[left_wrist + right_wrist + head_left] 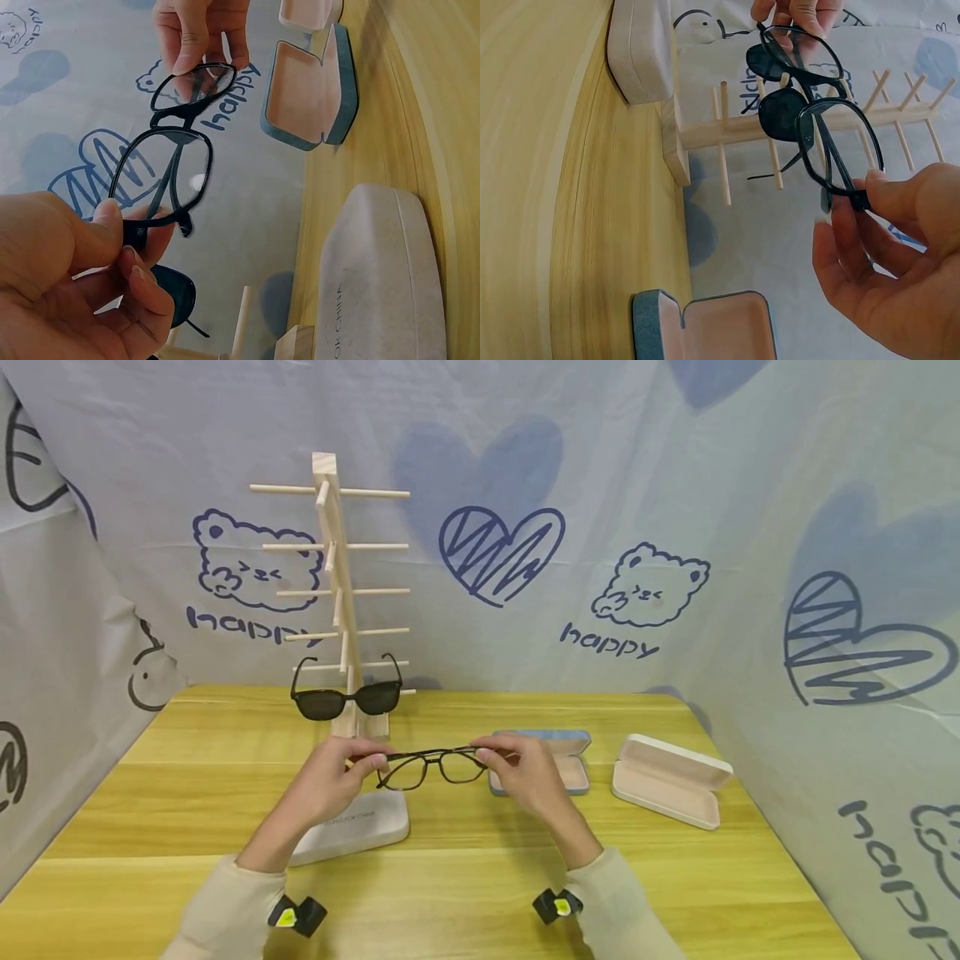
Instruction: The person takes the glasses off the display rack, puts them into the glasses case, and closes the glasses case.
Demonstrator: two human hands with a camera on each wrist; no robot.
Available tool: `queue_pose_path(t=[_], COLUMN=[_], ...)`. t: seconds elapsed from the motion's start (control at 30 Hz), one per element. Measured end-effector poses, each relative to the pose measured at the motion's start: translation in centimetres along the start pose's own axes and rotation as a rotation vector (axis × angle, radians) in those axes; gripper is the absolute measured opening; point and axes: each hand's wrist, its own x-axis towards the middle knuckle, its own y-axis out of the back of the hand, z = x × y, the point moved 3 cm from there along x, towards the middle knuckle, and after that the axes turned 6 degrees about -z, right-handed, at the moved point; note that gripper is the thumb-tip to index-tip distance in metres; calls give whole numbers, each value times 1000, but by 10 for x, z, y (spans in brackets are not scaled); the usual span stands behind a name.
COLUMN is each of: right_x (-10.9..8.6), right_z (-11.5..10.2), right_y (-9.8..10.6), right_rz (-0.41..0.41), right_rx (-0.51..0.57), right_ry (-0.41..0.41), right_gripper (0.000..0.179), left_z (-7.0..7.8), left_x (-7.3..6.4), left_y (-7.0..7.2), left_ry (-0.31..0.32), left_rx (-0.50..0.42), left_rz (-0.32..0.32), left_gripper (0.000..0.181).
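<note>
Black-rimmed glasses (pixel 432 762) hang above about the middle of the table (pixel 465 893), and from my station I have them in all three views. The left hand (pixel 335 774) pinches one end by the hinge between thumb and fingers; the right hand (pixel 531 777) pinches the other end in the same way, so the fingers on both sides are together on the frame. Its long axis runs from hand to hand, roughly parallel with the table's back edge, and its temples seem folded behind the lenses. The relation I judge any move to turn on is this: the wooden rack (pixel 334 522) stands towards the back edge and to the left of the frame, so the left hand is nearer to it. Dark sunglasses (pixel 322 704) hang low on that rack. A closed white case (pixel 367 828) lies nearer the front edge, partly hidden by the left hand. The blue case (pixel 576 790), lid up, sits just beyond the right hand; a cream case (pixel 667 781), also lid up, lies near the right edge.
</note>
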Motion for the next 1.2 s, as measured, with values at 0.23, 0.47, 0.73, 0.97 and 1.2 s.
queue_pose_path(t=[0.23,0.47,0.73,0.97,1.2], right_x=[0,0,-3,-5,-9], right_z=[3,6,9,15,27], right_y=[2,7,15,23,34], right_rz=[2,-14,-42,-34,-56], right_rx=[9,7,34,-10,-15], right_ry=[-17,-23,-75,-123,-114], right_gripper=[18,19,21,22,22], left_z=[-1,-2,-3,-1,0], left_x=[2,3,7,11,19], left_y=[-4,-9,-17,-28,-42], left_ry=[-8,-36,-48,-24,-5], left_rx=[4,1,-43,-64,-150], left_rz=[3,6,-18,-47,-82], left_gripper=[26,26,22,26,25])
